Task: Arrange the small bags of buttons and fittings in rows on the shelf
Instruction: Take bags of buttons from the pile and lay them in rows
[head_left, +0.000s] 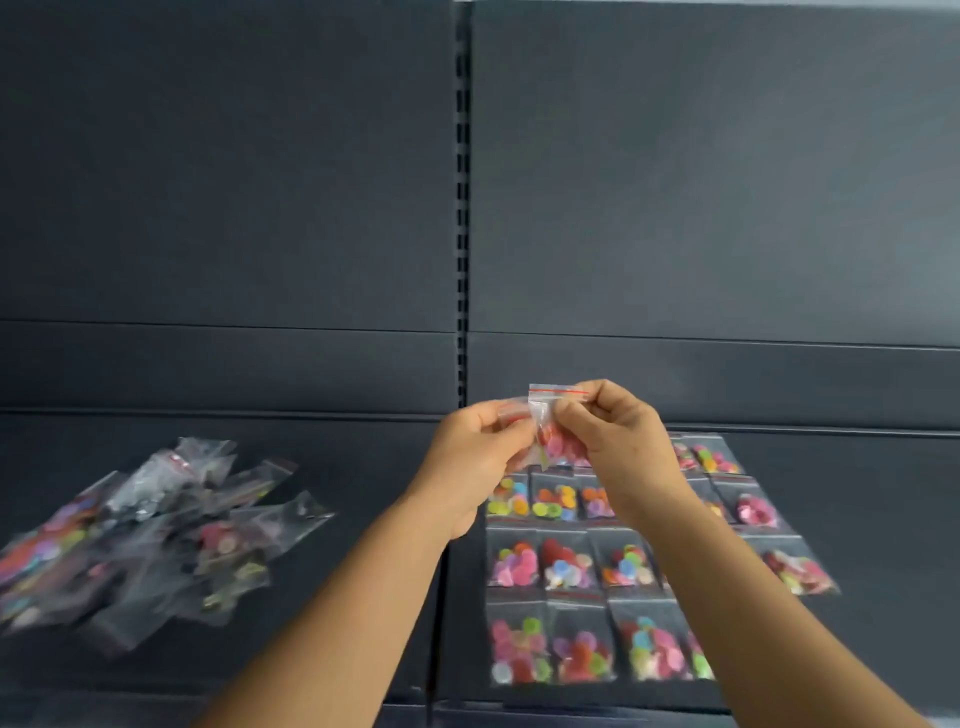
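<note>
Head view: both hands hold a small clear zip bag of pink buttons (555, 423) up above the dark grey shelf (857, 519) — the left hand (480, 457) pinches its left edge, the right hand (605, 431) grips its red-striped top. Slick, crinkly plastic could slip from so light a pinch and drop onto the neat rows of flat button bags (566, 564) below, knocking them askew. A loose glossy heap of unsorted bags (156, 535) lies well apart, left.
</note>
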